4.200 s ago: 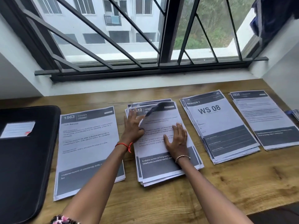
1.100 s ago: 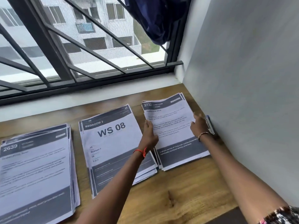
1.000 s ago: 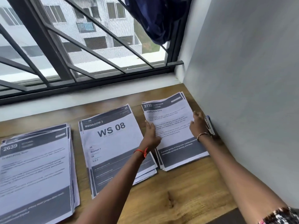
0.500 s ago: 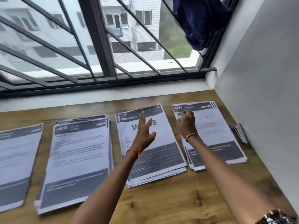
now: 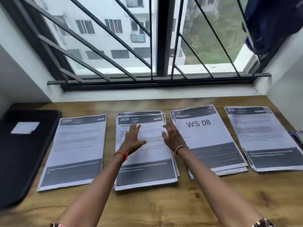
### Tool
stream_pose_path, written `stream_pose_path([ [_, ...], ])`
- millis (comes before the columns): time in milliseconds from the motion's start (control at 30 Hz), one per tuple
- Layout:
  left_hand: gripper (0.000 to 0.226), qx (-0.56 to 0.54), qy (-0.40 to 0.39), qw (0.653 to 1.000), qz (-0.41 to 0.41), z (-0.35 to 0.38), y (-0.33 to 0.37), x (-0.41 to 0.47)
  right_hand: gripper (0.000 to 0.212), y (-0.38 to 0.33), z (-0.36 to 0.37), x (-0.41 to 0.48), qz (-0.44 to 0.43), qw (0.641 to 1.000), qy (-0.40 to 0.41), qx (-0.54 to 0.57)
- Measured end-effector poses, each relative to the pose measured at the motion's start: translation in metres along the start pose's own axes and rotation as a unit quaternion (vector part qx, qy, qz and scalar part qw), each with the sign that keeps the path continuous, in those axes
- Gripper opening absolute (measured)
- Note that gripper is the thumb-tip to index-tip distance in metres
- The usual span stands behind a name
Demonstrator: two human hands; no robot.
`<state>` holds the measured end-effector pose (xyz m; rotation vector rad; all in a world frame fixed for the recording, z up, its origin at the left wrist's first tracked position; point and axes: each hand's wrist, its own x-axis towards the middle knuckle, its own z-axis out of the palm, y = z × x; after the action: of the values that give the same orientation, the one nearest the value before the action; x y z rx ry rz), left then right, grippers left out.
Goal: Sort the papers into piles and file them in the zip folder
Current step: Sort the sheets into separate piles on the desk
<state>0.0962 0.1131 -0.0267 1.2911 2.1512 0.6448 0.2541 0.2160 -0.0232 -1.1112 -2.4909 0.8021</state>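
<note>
Several piles of printed papers lie in a row on the wooden desk: a far-left pile, a "2639" pile, a "WS 08" pile and a far-right pile. A black zip folder lies closed at the left end. My left hand is over the "2639" pile with fingers spread and straight. My right hand is at that pile's right edge, fingers straight, holding nothing.
A barred window and a white sill run along the back of the desk. White walls close in both ends. A dark blue cloth hangs at the upper right. A small blue object lies by the right wall.
Both hands left the far-right pile, crossed over the "WS 08" pile and now are at the "2639" pile. The view has swung left, bringing the folder in.
</note>
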Motion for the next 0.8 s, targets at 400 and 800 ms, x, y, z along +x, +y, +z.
stream_pose_path([
  [400, 0.092, 0.084, -0.022, 0.996, -0.026, -0.045, -0.066, 0.011, 0.074, -0.022, 0.053, -0.03, 0.074, 0.979, -0.083, -0.169],
  [800, 0.076, 0.092, 0.03, 0.995, 0.036, -0.029, -0.077, 0.013, 0.08, -0.016, 0.071, -0.036, 0.049, 0.982, 0.003, -0.184],
])
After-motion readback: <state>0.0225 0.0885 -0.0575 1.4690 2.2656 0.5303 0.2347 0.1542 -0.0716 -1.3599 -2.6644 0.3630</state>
